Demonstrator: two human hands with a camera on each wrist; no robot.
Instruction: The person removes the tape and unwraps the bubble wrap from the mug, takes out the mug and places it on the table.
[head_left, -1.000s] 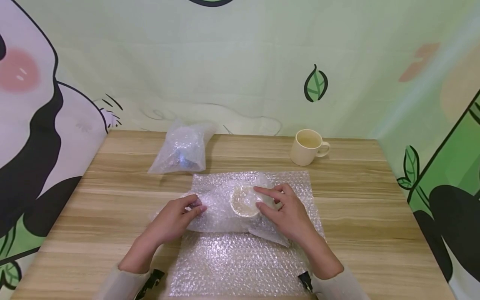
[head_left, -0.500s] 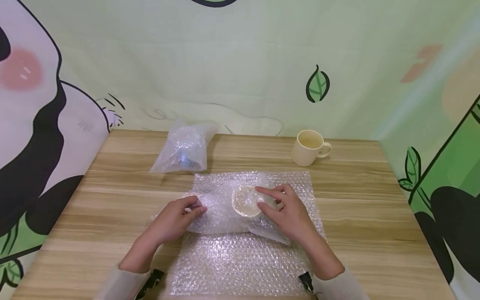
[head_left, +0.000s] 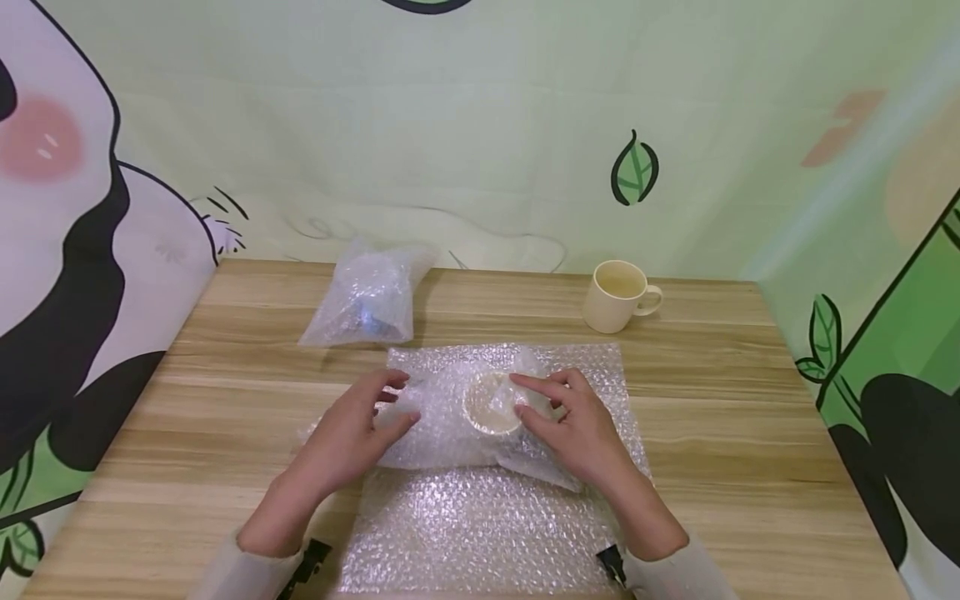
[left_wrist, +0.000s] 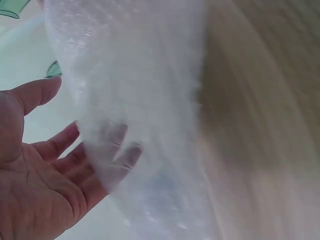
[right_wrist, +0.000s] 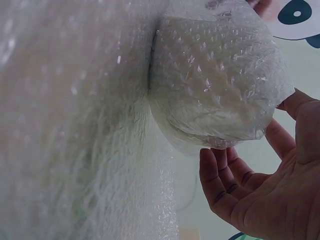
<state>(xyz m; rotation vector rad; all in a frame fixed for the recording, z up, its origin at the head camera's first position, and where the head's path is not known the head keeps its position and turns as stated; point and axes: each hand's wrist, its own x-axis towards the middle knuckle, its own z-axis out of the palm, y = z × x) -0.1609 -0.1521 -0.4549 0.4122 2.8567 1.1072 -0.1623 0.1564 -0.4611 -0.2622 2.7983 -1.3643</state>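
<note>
A pale, round-rimmed cup [head_left: 480,410] sits in crumpled bubble wrap [head_left: 435,429] near the middle of the table; in the right wrist view the wrapped cup [right_wrist: 215,80] appears from the side. My right hand [head_left: 576,427] holds its right side, index finger and thumb at the rim. To the left, my left hand [head_left: 348,433] has its fingers and thumb spread apart at the loose end of the wrap. Through that film [left_wrist: 140,70], the left wrist view shows some fingertips behind it. Beneath everything lies a flat bubble wrap sheet [head_left: 480,533].
A cream mug [head_left: 611,304], handle to the right, stands at the back right of the wooden table [head_left: 750,467]. Another bubble-wrapped bundle [head_left: 367,296], with something bluish inside, lies at the back left. A printed backdrop [head_left: 487,167] rises behind the table.
My left hand has let go of the end of the wrap; its fingers have spread and moved slightly up. The right hand and the cup have stayed in place.
</note>
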